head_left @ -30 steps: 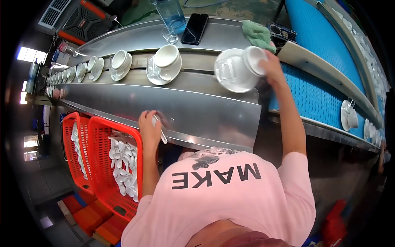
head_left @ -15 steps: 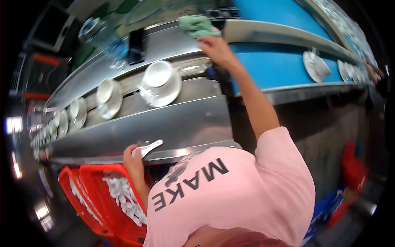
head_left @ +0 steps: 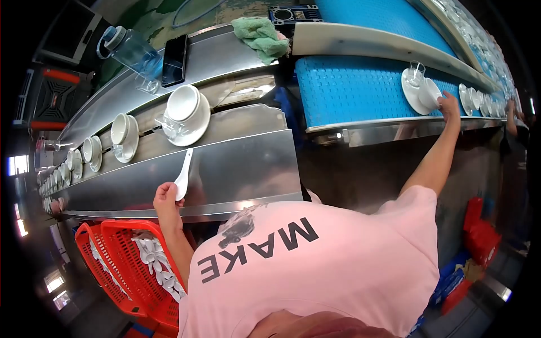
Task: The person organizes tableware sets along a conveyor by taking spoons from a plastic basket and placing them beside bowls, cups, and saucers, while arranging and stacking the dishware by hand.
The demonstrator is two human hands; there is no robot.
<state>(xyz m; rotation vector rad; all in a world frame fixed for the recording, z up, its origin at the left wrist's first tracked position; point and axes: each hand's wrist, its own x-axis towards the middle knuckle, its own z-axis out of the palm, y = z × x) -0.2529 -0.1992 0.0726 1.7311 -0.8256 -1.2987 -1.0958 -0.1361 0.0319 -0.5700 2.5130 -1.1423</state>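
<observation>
My left hand (head_left: 167, 198) is closed on a white soup spoon (head_left: 183, 176) by one end, above the steel ledge (head_left: 242, 169). At the right, my right hand (head_left: 449, 107) pinches the edge of a white bowl (head_left: 429, 94). That bowl is tilted on a white plate (head_left: 414, 101) on the blue belt (head_left: 349, 90), beside a small clear glass (head_left: 416, 73). Ahead of my left hand, another plate (head_left: 197, 132) carries a white bowl (head_left: 183, 103) and a clear glass (head_left: 173, 130).
Similar place settings (head_left: 90, 152) run off to the left. A green cloth (head_left: 262, 38), a phone (head_left: 174, 59) and a water bottle (head_left: 132, 53) lie on the upper ledge. Red baskets (head_left: 112, 225) of white spoons stand below. More settings (head_left: 473, 100) line the belt at right.
My right hand has moved right, from beside the green cloth to the bowl on the blue belt. My left hand has raised the spoon, turning it more upright.
</observation>
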